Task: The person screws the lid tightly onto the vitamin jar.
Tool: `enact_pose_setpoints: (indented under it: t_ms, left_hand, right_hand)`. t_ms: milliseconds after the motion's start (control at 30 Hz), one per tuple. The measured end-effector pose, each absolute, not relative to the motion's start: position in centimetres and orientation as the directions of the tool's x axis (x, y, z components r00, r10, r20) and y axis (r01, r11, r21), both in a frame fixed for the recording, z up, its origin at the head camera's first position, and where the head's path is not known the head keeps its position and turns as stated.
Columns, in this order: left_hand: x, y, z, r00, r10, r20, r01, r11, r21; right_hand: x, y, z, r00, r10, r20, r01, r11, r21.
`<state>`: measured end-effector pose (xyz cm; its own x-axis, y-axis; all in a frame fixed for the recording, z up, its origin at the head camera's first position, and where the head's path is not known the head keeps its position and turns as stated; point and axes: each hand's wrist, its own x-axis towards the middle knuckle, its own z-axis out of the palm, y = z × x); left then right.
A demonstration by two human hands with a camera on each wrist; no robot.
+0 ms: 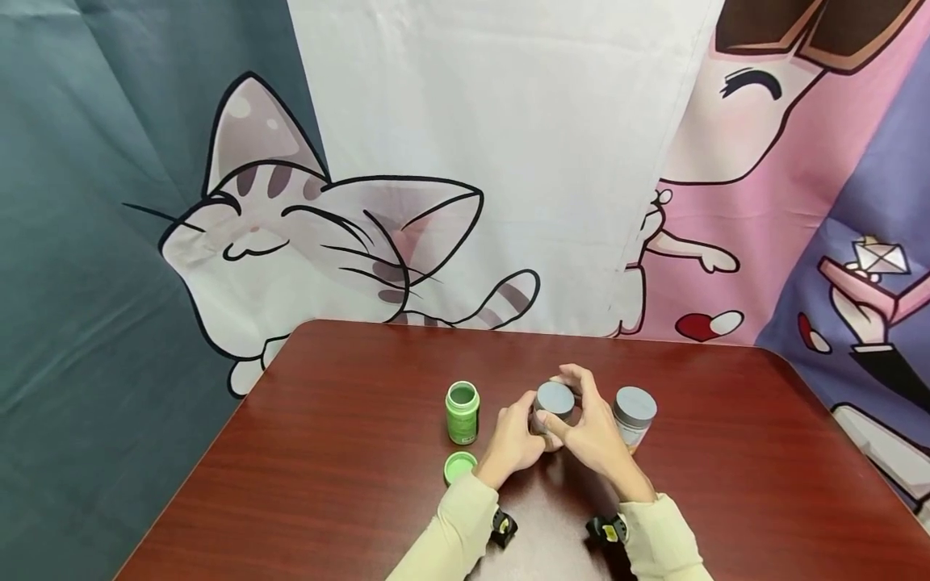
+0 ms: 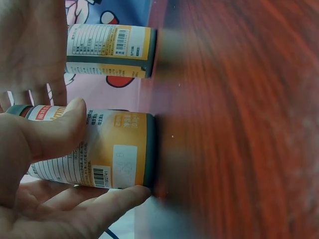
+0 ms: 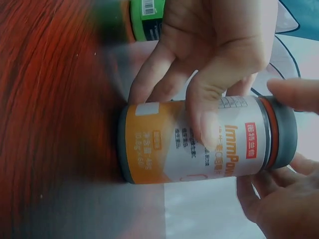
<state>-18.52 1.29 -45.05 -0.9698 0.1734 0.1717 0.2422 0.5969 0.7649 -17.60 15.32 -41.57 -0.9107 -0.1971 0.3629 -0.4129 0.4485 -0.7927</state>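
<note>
A supplement jar (image 3: 234, 149) with an orange and white label and a grey lid (image 1: 555, 397) stands upright on the table between the two hands. My left hand (image 1: 517, 440) grips the jar's body, its thumb across the label in the left wrist view and its fingers around the far side. On the grey lid, the thumb and fingers of my right hand (image 1: 594, 428) hold opposite sides. Between lid and body an orange band (image 3: 269, 133) shows in the right wrist view. Just right of my right hand is a second grey-lidded jar (image 1: 634, 410), partly hidden by that hand.
An uncapped green bottle (image 1: 462, 415) stands left of the hands, with a green cap (image 1: 459, 466) lying in front of it. All rest on a reddish-brown wooden table (image 1: 327, 452). A cartoon-printed cloth (image 1: 508, 161) hangs behind the table's far edge.
</note>
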Motion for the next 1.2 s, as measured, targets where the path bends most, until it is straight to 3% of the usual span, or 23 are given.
enact_pose_setpoints:
  t_ms: [200,433,700,867,1000,1100,1200]
  left_hand:
    - [-18.4,1.1,-45.0,-0.967,0.162,0.196,0.254,0.599,0.760]
    - [-17.6,1.2,-43.9,-0.986,0.124,0.111,0.162,0.579,0.799]
    - [-16.2,-0.2,-39.2,-0.994,0.104,0.018,0.081,0.647,0.758]
    - [-15.4,-2.0,-36.8,-0.982,0.190,-0.006,0.125,0.667,0.734]
    - [-15.6,-4.2,-35.2,-0.947,0.293,0.132,0.273,0.513,0.814]
    - [-16.0,-6.2,-34.4,-0.902,0.299,0.312,0.400,0.306,0.864]
    - [-16.2,-8.3,-33.6,-0.882,0.217,0.419,0.457,0.169,0.873]
  right_hand:
    - [-16.4,14.4,-39.4,-0.891,-0.224,0.395,-0.454,0.408,-0.792]
    - [-17.1,14.8,-40.7,-0.875,-0.176,0.452,-0.476,0.489,-0.731]
    - [-15.8,14.0,-38.5,-0.759,-0.035,0.650,-0.626,0.312,-0.715]
    - [-15.4,13.8,-38.6,-0.791,0.030,0.611,-0.602,0.137,-0.787]
    - [-14.8,13.1,-37.8,-0.841,0.014,0.540,-0.538,0.075,-0.840]
    - [-14.6,12.4,-37.9,-0.855,-0.056,0.516,-0.518,0.134,-0.845]
    - [-14.5,11.6,-38.5,-0.859,-0.209,0.468,-0.510,0.268,-0.817]
